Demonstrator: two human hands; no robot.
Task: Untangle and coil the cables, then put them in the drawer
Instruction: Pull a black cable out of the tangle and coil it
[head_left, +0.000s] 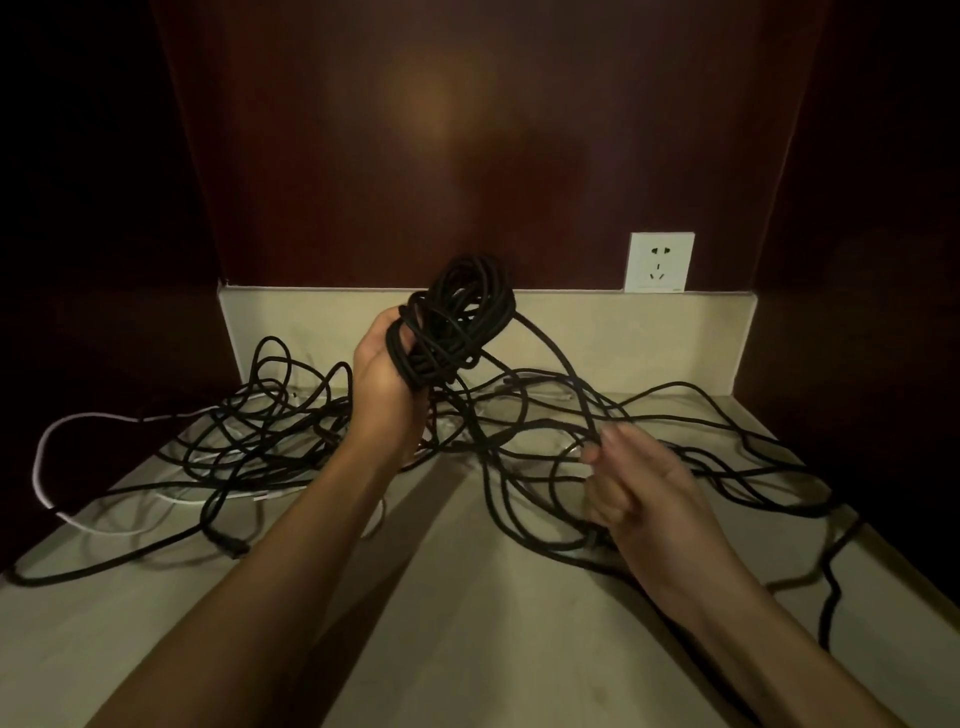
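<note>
The left hand (387, 371) is raised above the counter (467, 597), fingers curled tight round a coil of black cable (457, 317). The right hand (631, 486), blurred, pinches a loose black strand (571, 384) running from the coil into the tangle (270, 431) spread across the counter.

Both bare forearms reach forward from the near edge, angled in toward each other. The left hand (387, 371) is raised highest, palm turned toward the right, wrist slightly bent back, its fingers curled round a bundle of black cable loops (457, 317) that stands up above the fist. The right hand (631, 486) sits lower and nearer, well apart from the left, its back turned up and outward. Its fingers are curled, thumb and forefinger pinching a single black strand (582, 405) at the fingertips. This hand looks slightly blurred, so the exact lie of the lower fingers is hard to make out.
</note>
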